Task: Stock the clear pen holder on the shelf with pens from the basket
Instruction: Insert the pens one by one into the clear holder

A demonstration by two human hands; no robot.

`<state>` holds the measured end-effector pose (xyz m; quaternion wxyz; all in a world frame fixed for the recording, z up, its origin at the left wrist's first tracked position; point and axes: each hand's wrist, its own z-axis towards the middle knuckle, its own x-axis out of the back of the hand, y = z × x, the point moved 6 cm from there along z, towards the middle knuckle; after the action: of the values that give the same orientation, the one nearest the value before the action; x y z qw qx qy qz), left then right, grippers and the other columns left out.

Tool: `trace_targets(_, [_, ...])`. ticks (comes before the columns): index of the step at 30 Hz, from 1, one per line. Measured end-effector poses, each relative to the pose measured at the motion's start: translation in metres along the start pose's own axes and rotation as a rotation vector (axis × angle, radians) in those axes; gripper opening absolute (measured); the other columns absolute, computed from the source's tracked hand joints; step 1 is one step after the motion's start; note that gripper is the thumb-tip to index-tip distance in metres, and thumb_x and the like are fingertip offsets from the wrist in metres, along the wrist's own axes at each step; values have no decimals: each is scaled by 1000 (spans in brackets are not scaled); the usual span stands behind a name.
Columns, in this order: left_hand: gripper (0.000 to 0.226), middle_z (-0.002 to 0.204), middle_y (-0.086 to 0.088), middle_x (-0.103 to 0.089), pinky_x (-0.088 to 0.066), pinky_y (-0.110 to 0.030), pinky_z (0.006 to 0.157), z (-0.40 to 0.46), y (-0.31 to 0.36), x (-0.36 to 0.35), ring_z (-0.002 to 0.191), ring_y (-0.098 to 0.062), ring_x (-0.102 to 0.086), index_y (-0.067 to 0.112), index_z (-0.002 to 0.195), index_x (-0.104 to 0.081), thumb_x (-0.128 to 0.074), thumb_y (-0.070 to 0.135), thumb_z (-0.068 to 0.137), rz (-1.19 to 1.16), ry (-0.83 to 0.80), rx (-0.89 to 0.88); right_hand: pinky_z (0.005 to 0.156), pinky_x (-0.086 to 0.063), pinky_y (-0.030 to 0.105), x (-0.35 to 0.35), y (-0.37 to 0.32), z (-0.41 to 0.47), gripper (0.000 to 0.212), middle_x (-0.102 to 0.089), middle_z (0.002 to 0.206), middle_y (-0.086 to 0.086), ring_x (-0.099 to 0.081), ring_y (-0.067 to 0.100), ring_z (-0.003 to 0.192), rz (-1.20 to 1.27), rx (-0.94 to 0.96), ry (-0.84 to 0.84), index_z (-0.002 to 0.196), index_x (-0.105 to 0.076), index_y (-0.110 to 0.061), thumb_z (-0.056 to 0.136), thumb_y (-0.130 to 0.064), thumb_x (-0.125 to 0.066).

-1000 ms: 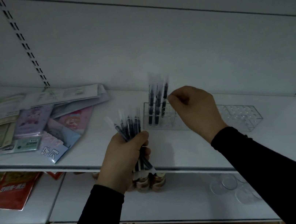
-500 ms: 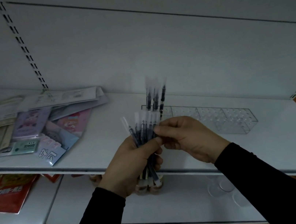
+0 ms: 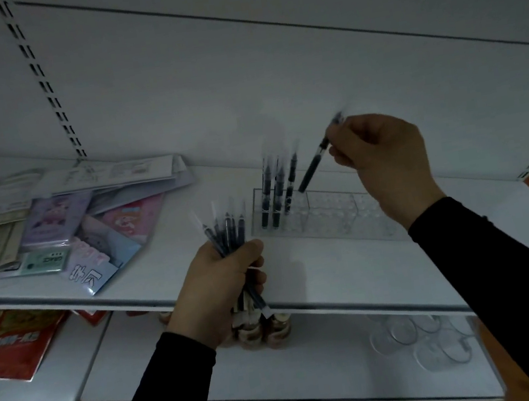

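Both arms wear long, close-fitting black sleeves, plain and without visible markings or seams in the dim light. The left sleeve [image 3: 168, 393] ends at the wrist, leaving the left hand [image 3: 216, 290] bare. The right sleeve [image 3: 509, 284] likewise stops at the wrist below the bare right hand [image 3: 387, 161].

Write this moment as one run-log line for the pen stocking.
step: inserting pen | right hand: pinches single pen, tilted over clear pen holder | left hand: grips pen bundle | holder: few pens at left end
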<state>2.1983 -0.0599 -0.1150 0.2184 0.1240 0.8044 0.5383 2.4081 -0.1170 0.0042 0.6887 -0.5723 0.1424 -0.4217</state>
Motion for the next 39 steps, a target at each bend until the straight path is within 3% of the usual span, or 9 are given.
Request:
trace_targets(6, [12,68,-7,-59,-47,-26,46,0,1,1,48,-13,-56,5,86,-58,-63,14,91,0,4,-4,81,-57,28,-18,1,5,6,-72,82,-5,-70,14,79,-159,79,-51,84,-67,-25,89,-30,-68])
trace_targets(12, [12,68,-6,-59,-47,-26,48,1,2,3,49,-13,-57,5,86,-59,-63,15,91,14,1,-16,77,-52,16,-24,13,3,10,-70,82,-6,-67,8,78,-209,84,-60,89,-69,-20,89,-31,-68])
trace_targets(19, [12,68,-7,-59,-47,-25,46,0,2,2,47,-13,-57,4,87,-59,-62,14,91,11,5,-16,68,-42,0,-38,19,-7,8,-63,76,-18,-58,-13,68,-311,124,-114,87,-69,-21,90,-29,-67])
trace_targets(23, [12,69,-7,-59,-47,-25,45,0,2,2,47,-13,-57,3,89,-59,-63,14,91,4,6,-10,69,-42,-1,-41,24,-9,14,-64,78,-14,-59,-10,71,-318,119,-95,94,-71,-16,90,-28,-67])
trace_targets(29, [10,66,-6,-58,-47,-24,44,-1,3,2,45,-12,-56,3,88,-59,-62,12,90,-18,5,-5,67,-40,-2,-43,26,-13,12,-61,74,-18,-58,-7,70,-361,116,-101,88,-70,-16,91,-26,-66])
trace_targets(32, [11,66,-6,-59,-47,-25,45,-1,3,2,46,-13,-56,4,86,-59,-63,13,91,-8,1,-5,67,-40,-2,-44,33,-16,15,-65,81,-10,-60,3,76,-383,88,-123,92,-72,-14,91,-27,-65])
trace_targets(34, [12,68,-7,-59,-47,-25,46,0,2,2,47,-12,-56,4,86,-59,-63,14,91,2,0,-6,67,-39,-3,-45,36,-18,15,-65,83,-10,-59,-1,75,-395,69,-142,94,-72,-15,91,-27,-65])
trace_targets(37, [11,68,-7,-59,-47,-25,46,0,2,1,46,-12,-56,4,86,-59,-62,14,91,2,-4,-2,64,-38,-3,-38,35,-24,12,-64,76,-19,-59,-10,70,-377,45,-108,83,-70,-22,89,-32,-67])
trace_targets(39, [12,68,-7,-59,-47,-25,46,-1,3,-1,46,-13,-56,3,87,-59,-63,14,91,15,-16,-6,65,-44,5,-36,35,-33,18,-66,72,-16,-61,-6,68,-322,-23,-129,77,-69,-24,87,-38,-67])
